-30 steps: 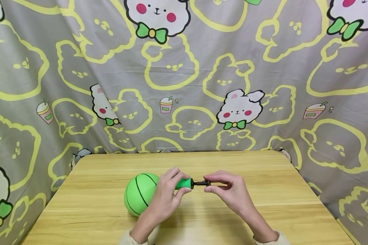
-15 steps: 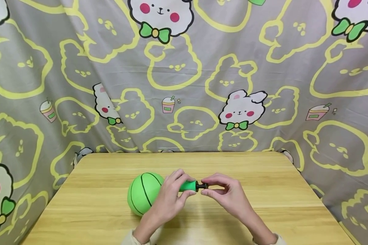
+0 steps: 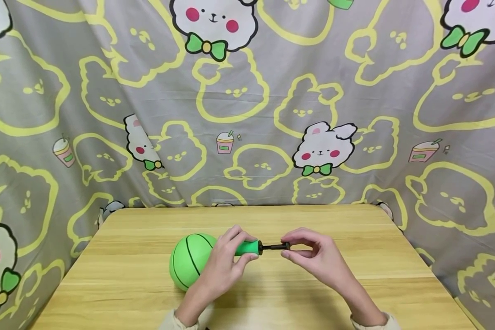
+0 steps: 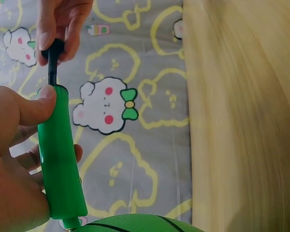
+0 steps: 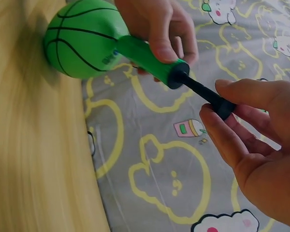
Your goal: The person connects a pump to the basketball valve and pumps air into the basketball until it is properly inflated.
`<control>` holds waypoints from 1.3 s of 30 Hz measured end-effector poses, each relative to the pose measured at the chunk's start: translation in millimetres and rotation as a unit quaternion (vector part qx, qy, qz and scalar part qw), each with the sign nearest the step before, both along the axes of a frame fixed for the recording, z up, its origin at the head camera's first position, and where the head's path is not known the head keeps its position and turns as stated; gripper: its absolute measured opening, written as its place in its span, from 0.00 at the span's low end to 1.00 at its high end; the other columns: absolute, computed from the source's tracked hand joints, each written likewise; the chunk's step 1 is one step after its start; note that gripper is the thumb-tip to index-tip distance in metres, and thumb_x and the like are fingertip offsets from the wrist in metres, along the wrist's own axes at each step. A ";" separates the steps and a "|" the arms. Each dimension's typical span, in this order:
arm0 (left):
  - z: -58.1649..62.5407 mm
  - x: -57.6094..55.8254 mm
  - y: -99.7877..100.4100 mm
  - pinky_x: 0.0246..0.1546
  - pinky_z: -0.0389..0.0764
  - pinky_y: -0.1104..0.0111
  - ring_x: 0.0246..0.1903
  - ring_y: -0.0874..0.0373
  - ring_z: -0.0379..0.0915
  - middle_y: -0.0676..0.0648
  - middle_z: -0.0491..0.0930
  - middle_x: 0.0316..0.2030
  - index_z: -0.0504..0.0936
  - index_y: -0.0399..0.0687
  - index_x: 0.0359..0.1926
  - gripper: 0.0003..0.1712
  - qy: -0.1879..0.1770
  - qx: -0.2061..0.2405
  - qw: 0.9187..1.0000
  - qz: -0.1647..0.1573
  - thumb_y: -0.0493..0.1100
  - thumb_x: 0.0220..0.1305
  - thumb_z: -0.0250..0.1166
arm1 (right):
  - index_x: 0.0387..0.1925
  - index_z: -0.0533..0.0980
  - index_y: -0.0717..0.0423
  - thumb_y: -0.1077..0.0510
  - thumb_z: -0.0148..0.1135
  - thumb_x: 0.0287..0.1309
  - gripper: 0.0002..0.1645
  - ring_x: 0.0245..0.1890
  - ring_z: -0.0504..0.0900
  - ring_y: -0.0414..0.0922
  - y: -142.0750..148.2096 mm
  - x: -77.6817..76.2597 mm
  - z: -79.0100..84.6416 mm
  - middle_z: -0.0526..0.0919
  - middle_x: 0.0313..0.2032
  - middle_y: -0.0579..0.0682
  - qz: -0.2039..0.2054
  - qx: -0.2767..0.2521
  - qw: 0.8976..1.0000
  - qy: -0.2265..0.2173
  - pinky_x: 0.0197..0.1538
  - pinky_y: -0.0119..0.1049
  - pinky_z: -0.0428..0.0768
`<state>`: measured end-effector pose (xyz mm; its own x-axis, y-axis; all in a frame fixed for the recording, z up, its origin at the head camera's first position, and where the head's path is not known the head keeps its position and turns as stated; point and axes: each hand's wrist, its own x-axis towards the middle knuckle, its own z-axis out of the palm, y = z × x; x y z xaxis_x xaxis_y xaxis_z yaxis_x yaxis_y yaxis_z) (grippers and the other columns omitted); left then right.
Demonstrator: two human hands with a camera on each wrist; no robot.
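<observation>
A green ball with black seam lines (image 3: pixel 191 262) rests on the table, left of my hands. My left hand (image 3: pixel 224 261) grips the green barrel of a small hand pump (image 4: pixel 61 159), fingers wrapped around it. The barrel's lower end meets the ball in the right wrist view, where the ball (image 5: pixel 84 41) shows behind the left hand. My right hand (image 3: pixel 313 250) pinches the black handle (image 5: pixel 222 108) at the pump's other end between thumb and fingertips. A good length of the black rod (image 5: pixel 199 88) shows between handle and barrel.
The light wooden table (image 3: pixel 354 293) extends around both hands. A grey curtain printed with yellow outlines and white cartoon animals (image 3: pixel 247 105) hangs behind its far edge and along the sides.
My right hand pushed the handle left toward the barrel, then drew it back right, and more rod shows now than a second ago. The left hand keeps its grip on the barrel.
</observation>
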<state>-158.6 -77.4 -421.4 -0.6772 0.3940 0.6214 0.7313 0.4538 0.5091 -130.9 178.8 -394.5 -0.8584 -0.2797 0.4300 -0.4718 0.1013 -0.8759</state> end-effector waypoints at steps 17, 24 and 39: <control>4.6 -4.5 -9.5 0.40 0.78 0.66 0.39 0.64 0.74 0.58 0.75 0.39 0.84 0.50 0.44 0.13 -0.016 0.012 1.000 0.006 0.42 0.59 0.76 | 0.48 0.82 0.67 0.76 0.71 0.54 0.18 0.46 0.86 0.46 33.7 1.1 16.5 0.84 0.46 0.62 0.005 0.001 0.999 0.043 0.44 0.45 0.85; 4.5 -4.3 -7.8 0.39 0.77 0.68 0.38 0.64 0.73 0.58 0.75 0.38 0.85 0.50 0.44 0.13 -0.016 0.020 1.000 0.003 0.41 0.59 0.76 | 0.46 0.83 0.66 0.74 0.73 0.54 0.17 0.45 0.87 0.47 38.4 -0.2 19.2 0.84 0.45 0.60 0.001 0.013 1.000 0.027 0.43 0.46 0.85; 3.6 -2.0 -2.4 0.42 0.76 0.61 0.37 0.66 0.72 0.58 0.75 0.37 0.84 0.50 0.42 0.13 0.007 0.020 1.000 0.010 0.43 0.56 0.77 | 0.45 0.84 0.71 0.74 0.74 0.51 0.18 0.43 0.87 0.45 20.1 -1.9 10.0 0.86 0.42 0.63 -0.010 -0.022 0.999 0.025 0.40 0.46 0.86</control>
